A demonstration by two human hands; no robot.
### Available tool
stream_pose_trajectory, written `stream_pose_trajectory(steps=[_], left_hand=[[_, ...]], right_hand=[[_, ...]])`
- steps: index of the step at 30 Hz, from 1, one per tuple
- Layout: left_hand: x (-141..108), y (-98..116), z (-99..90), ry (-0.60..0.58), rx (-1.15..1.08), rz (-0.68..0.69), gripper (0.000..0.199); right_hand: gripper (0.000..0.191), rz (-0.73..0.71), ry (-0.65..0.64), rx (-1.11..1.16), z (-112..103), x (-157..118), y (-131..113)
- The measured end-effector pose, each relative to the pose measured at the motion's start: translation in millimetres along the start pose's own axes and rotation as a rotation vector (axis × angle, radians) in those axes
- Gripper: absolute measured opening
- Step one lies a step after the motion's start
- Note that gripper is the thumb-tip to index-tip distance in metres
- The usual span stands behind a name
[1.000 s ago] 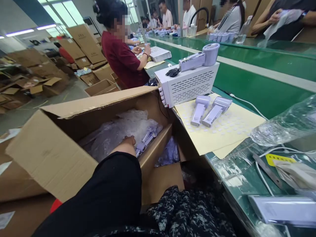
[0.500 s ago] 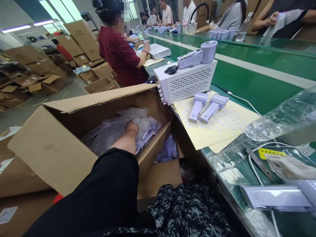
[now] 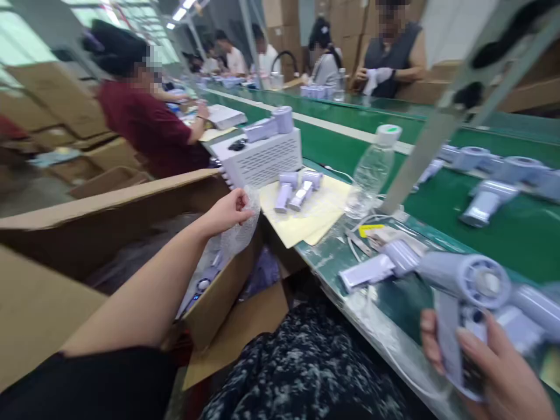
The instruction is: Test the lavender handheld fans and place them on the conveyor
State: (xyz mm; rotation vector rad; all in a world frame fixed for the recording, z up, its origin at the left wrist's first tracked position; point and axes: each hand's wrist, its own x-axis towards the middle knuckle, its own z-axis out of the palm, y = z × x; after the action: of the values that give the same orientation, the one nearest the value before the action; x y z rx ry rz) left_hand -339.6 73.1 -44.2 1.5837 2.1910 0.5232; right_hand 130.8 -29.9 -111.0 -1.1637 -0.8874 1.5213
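Observation:
My left hand [image 3: 227, 214] is raised over the near edge of the big cardboard box [image 3: 56, 204], fingers pinched on a clear bubble-wrap bag [image 3: 244, 234] that hangs below them. Bagged lavender pieces [image 3: 210, 271] lie inside the box beneath it. At the lower right, my right hand [image 3: 499, 361] grips a lavender hair dryer [image 3: 464, 279] by its handle, with the round, vented end of its barrel facing me. Close by on the bench, another lavender hair dryer [image 3: 371, 271] rests on its side.
Two more hair dryers lie on yellow sheets [image 3: 321, 224] beside a white vented box [image 3: 266, 160]. A clear bottle [image 3: 374, 169] stands near a slanted metal post [image 3: 431, 134]. Several dryers sit on the green belt [image 3: 446, 213]. A co-worker in a maroon shirt [image 3: 140, 122] is at the left.
My left hand has come up out of the box with the bubble-wrap bag. My right hand has come into view with a hair dryer. The view has swung right, and the bottle now stands upright.

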Motion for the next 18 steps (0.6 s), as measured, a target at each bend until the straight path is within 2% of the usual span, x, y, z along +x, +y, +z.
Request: stream_pose_trajectory(steps=[3, 5, 6, 9, 11, 13, 15, 18], left_hand=[[-29.5, 60.6, 38.8, -0.101, -0.305, 0.331, 0.042], [-46.3, 100.6, 69.2, -0.169, -0.45, 0.475, 0.027], [-53.0, 119.4, 83.6, -0.207, -0.426, 0.522, 0.022], [-64.4, 164.2, 115.2, -0.315, -0.267, 0.646, 0.033], [-65.7, 180.5, 122.7, -0.365, -0.203, 0.689, 0.035], [-64.1, 186.0, 120.9, -0.392, -0.179, 0.693, 0.031], [-62.3, 184.0, 114.3, -0.448, -0.161, 0.662, 0.025], [-63.0, 176.9, 104.2, -0.515, -0.06, 0.646, 0.027]], right_hand=[[0.041, -0.073, -0.008, 0.068, 9.5, 0.6, -5.9], [0.04, -0.119, -0.044, 0.087, 15.1, 1.8, -7.1], [0.04, -0.141, -0.055, 0.087, 16.8, 2.5, -6.6], [0.036, -0.196, -0.012, 0.079, 17.2, 5.0, -1.0], [0.037, -0.168, 0.011, 0.059, 15.4, 7.3, 4.2], [0.041, -0.114, 0.007, 0.022, 13.7, 9.3, 8.2], [0.044, -0.083, 0.004, -0.016, 13.1, 10.4, 9.7], [0.045, -0.046, 0.004, -0.068, 13.9, 9.9, 7.7]])
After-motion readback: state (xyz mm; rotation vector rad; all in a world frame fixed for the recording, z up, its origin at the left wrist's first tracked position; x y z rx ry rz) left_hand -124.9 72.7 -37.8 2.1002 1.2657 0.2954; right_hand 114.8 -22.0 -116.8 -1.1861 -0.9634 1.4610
